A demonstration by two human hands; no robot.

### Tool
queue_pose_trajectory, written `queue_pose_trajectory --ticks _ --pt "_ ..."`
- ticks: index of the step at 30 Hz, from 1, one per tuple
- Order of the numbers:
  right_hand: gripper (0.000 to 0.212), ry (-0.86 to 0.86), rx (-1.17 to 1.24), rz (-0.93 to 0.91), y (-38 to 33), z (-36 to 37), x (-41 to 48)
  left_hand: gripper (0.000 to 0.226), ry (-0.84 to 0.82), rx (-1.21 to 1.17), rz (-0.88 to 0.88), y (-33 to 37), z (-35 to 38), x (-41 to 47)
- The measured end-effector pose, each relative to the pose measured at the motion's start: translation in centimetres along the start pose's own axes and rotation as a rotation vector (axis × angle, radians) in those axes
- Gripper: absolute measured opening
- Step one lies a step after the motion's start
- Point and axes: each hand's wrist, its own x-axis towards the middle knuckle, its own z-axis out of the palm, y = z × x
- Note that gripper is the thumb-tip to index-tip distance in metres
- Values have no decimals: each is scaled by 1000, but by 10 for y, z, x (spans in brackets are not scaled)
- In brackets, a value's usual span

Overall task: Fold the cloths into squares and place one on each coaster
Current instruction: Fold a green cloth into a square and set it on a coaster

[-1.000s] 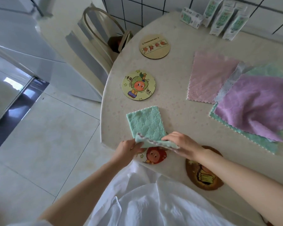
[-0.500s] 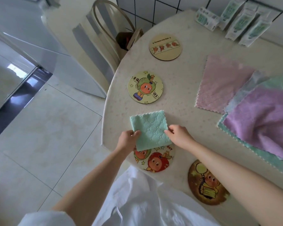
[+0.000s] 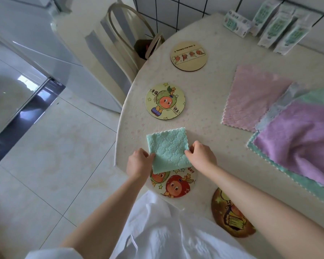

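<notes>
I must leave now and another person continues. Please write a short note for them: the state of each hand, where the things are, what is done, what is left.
Left hand and right hand: each in a pinch grip on one side of the folded green cloth.
The cloth is a square, its near edge overlapping the two-character coaster.
The green-character coaster, pale coaster and dark coaster are bare.
The pink cloth and the purple cloth pile lie unfolded on the right.
Done: one fold. Left: centre it, then fold and place three more.
</notes>
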Motion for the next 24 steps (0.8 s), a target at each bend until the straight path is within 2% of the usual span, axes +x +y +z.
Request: queue_pose_trajectory --ticks 4,7,8,12,16,20,22,24 --pt "22 -58 84 71 -3 1 2 21 -40 -150 -55 11 2 -3" --pt "34 -136 173 100 -4 -1 4 40 -110 -300 -149 19 1 -6" --pt "37 -162 183 107 -5 -3 5 40 -138 -360 -178 21 1 -5" --pt "41 -214 161 104 -6 -8 8 13 -280 -598 -248 30 -6 -6" --pt "36 -226 240 93 0 -10 9 28 -409 -667 -145 37 -14 -5" --pt "27 -310 336 115 0 -16 12 34 -647 -813 -55 49 -28 -9" --pt "20 -350 507 113 -1 -22 13 35 -716 -866 -37 57 -34 -6" --pt "26 -403 773 149 -1 -34 15 36 -744 -904 -27 66 -40 3"
